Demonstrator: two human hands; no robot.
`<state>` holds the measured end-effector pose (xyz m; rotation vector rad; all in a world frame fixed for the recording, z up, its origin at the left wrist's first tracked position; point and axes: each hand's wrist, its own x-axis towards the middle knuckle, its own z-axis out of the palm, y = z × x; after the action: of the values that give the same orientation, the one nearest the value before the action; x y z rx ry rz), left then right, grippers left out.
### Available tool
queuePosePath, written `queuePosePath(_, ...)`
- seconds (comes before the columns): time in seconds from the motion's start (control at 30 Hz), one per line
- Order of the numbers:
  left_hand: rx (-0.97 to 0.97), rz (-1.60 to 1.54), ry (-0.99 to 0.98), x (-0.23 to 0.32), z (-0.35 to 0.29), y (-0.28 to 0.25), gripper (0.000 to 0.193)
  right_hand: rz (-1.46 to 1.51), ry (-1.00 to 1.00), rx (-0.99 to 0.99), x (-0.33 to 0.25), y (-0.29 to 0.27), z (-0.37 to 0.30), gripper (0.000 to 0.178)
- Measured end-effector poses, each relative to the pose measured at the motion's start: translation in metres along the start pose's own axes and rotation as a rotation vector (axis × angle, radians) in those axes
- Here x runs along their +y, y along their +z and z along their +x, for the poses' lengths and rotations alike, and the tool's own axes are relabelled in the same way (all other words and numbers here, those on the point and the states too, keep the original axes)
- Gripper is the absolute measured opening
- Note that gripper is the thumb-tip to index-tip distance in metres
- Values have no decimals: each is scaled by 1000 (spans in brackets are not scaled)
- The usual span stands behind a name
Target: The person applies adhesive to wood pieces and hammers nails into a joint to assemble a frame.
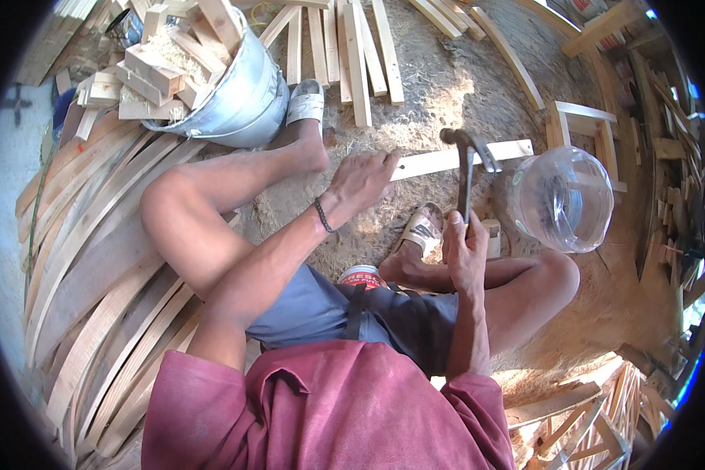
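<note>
My left hand (362, 184) is closed around the near-left end of a pale wooden strip (435, 162). The strip slants up to the right just above the ground, with a small dark spot close to my fingers. My right hand (467, 247) grips the handle of a claw hammer (467, 174). The hammer's dark metal head is up and overlaps the strip in the picture; whether they touch I cannot tell. To the right of the hammer stands a clear plastic container (568, 200) with a round opening; its contents are hard to make out.
A metal bucket (251, 106) full of wood blocks and shavings stands at the far left. Several wooden strips (356, 66) lie on the dusty ground ahead. A small wooden frame (587, 112) sits behind the container. Long boards (94, 337) are piled at my left, scrap wood (580, 423) at lower right.
</note>
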<state>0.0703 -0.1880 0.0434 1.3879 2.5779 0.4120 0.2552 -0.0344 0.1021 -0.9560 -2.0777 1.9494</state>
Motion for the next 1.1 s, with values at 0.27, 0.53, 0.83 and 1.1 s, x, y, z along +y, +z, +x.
queuePosePath(0.27, 8, -59, -20, 7, 5, -5, 55, 283, -137, 268, -42, -46, -10, 30)
queuePosePath(0.53, -41, -120, -104, 5, 10, -1, 52, 521, -69, 524, -48, -80, -7, 37)
queuePosePath(0.83, -43, -106, -94, 8, 12, -3, 55, 674, 70, 524, -43, -92, -13, 32)
queuePosePath(1.1, 12, -35, -105, 3, 7, 0, 57, 469, 7, 402, -21, -84, -13, 31)
